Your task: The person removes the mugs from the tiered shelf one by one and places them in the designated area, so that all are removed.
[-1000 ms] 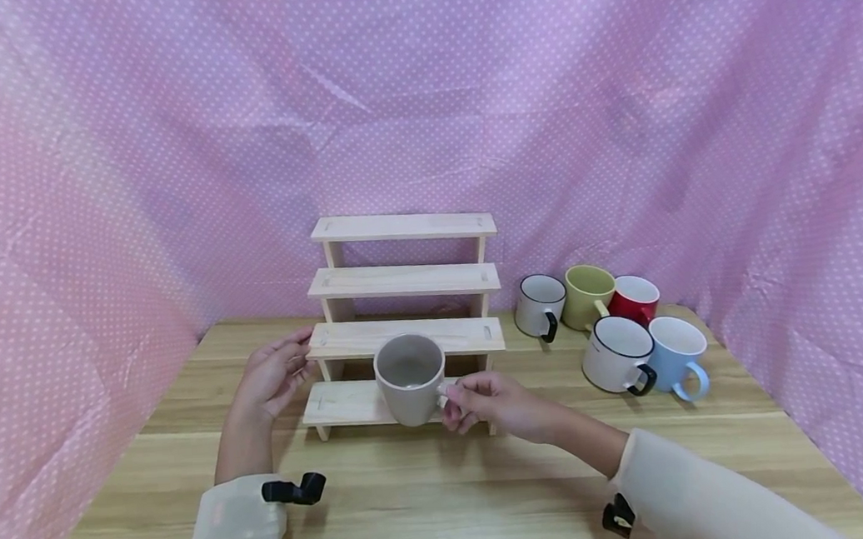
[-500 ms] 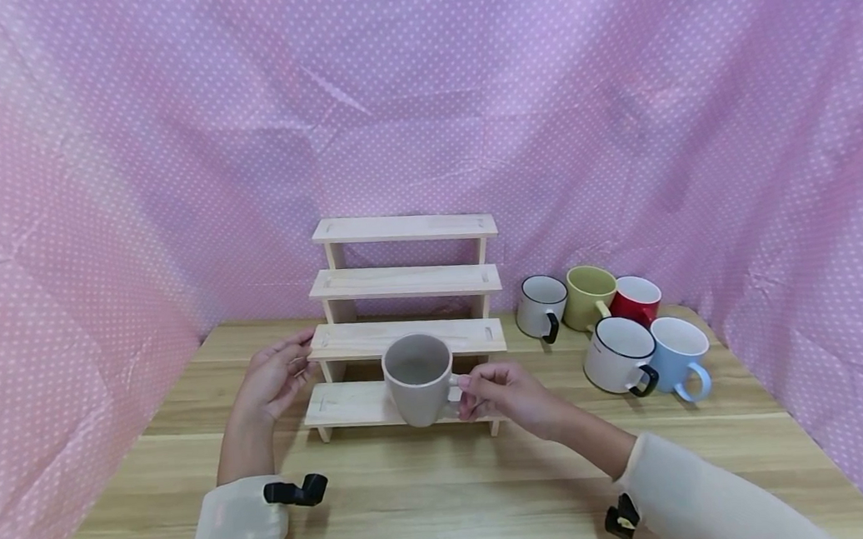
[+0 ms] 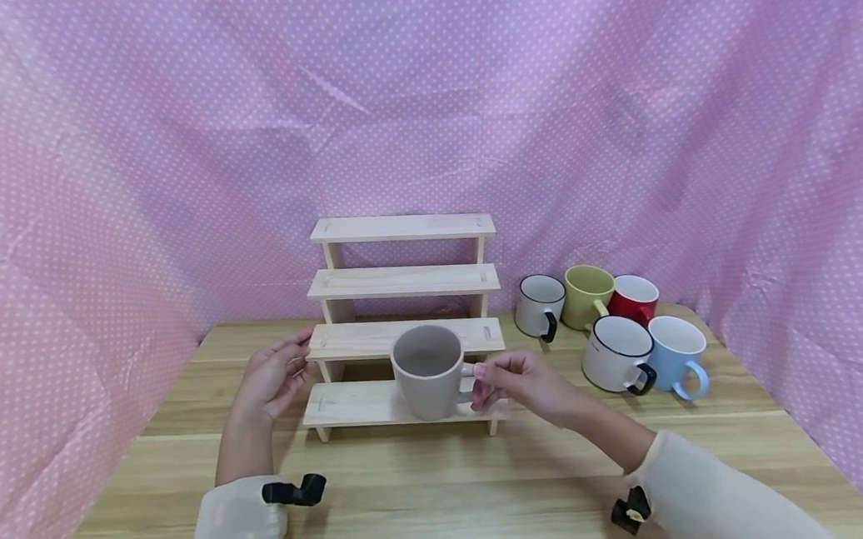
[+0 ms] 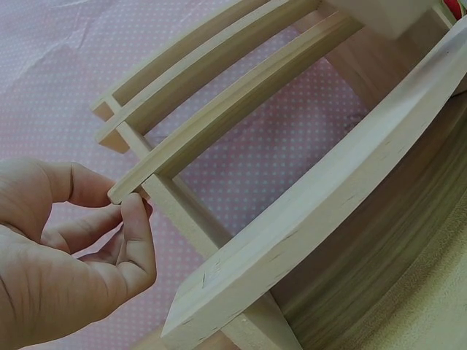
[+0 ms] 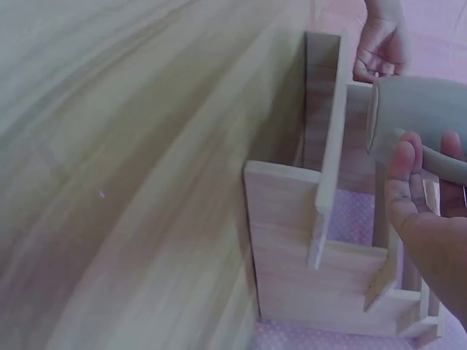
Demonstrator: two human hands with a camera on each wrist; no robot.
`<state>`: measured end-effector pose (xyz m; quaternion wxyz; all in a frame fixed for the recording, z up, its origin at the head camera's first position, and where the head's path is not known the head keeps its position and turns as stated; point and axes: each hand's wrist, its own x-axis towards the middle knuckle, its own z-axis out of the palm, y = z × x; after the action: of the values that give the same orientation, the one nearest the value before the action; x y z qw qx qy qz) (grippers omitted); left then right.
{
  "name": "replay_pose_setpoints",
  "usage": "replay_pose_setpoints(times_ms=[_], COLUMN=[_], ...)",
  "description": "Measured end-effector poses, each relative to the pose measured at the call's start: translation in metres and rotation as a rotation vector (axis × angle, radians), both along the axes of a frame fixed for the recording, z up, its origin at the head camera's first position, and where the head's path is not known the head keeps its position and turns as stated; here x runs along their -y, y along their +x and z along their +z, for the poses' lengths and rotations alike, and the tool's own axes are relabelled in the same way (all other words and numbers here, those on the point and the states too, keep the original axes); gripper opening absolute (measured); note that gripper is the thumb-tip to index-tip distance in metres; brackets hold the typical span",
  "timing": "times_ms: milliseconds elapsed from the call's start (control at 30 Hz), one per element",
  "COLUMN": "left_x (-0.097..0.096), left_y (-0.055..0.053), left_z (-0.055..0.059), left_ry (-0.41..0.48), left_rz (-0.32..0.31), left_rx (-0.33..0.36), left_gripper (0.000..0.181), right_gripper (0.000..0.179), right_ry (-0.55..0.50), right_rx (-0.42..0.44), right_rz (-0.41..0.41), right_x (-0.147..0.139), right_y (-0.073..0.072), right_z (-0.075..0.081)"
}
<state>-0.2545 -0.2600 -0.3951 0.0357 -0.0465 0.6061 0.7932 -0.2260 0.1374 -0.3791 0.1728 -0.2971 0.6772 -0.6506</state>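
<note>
A beige mug hangs upright over the lowest board of a four-step wooden display stand. My right hand pinches the mug's handle from the right. In the right wrist view, a gap shows between the base of the mug and the board edge. On the stand's left side, my left hand holds the end of the second board from the bottom. The left wrist view shows thumb and fingertips of that hand pinching the board's tip.
To the right of the stand stand a white mug with black handle, a yellow-green mug, a red mug, another white mug and a light blue mug. Pink dotted cloth hangs behind the wooden table.
My right hand has carried the beige mug to the right and slightly up along the lowest board. The left hand keeps its hold on the stand in the same place.
</note>
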Motion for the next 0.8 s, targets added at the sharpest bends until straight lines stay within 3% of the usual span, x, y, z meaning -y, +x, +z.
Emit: replay_pose_setpoints(times_ms=[267,500,800], left_x=[0.0,-0.001,0.0], left_y=[0.001,0.0,0.001], left_z=[0.001,0.001,0.001], left_ry=[0.021,0.034,0.027], left_rz=[0.002,0.001,0.003], left_rx=[0.008,0.012,0.012], left_gripper=[0.047,0.045,0.046], right_gripper=[0.026,0.033,0.032], right_ry=[-0.048,-0.061,-0.184], right_rx=[-0.038,-0.077,-0.057], right_rz=[0.017,-0.011,0.0], right_x=[-0.016,-0.035,-0.064], right_y=[-0.001,-0.004,-0.009], right_z=[0.015,0.027,0.029])
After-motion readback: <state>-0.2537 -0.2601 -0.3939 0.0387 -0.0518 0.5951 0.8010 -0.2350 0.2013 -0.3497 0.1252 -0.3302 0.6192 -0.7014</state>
